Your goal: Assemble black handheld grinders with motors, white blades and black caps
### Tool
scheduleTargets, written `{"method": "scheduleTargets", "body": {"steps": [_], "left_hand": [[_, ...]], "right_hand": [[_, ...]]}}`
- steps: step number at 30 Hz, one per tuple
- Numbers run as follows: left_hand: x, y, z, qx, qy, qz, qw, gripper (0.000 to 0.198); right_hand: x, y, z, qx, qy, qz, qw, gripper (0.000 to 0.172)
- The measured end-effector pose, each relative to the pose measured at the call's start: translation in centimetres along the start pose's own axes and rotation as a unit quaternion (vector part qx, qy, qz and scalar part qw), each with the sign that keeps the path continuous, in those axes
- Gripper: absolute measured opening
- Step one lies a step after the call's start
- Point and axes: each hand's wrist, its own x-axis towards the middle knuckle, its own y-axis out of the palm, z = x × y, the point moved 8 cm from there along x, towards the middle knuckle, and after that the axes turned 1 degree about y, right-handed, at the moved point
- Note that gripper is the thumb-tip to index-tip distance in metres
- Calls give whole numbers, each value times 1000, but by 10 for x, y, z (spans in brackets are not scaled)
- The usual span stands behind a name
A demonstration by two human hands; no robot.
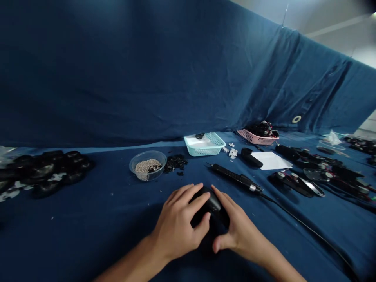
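Observation:
A black computer mouse (214,203) is between my two hands, low over the blue cloth at the front middle. My left hand (181,220) grips it from the left, fingers over its top and thumb on the near side. My right hand (238,226) closes on its right side, with the fingers along the edge and the thumb bent toward me. Both palms hide much of the mouse's body. To the right of the hands lies a black electric screwdriver (235,177), its bit pointing away to the left and its cable running to the front right.
A clear bowl (136,156) of small screws stands beside black bits (175,162). Behind are a light-blue basket (205,150) and a pink basket (258,140). Black shells (47,168) pile up at left; white paper (273,160) and mouse parts (293,183) lie at right.

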Motion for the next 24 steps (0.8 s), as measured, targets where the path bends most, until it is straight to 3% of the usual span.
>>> {"method": "scheduleTargets", "body": {"steps": [2,4,10,14,18,24], "left_hand": [[1,4,-2,7,17,-19,1000,41],[1,6,-5,17,31,-38,999,44],[3,12,-13,39,70,-48,996,51],[2,25,-13,63,99,6,993,62],[-1,37,-10,80,99,79,989,68],[9,34,-7,14,72,165,984,76]], "right_hand": [[1,2,-1,-29,8,8,1000,128],[1,4,0,-72,8,4,997,121],[2,7,13,-189,-35,-50,980,80],[0,7,18,-213,-42,-76,973,66],[1,7,16,-238,-44,-82,967,75],[2,4,25,-252,-87,-68,961,76]]}}
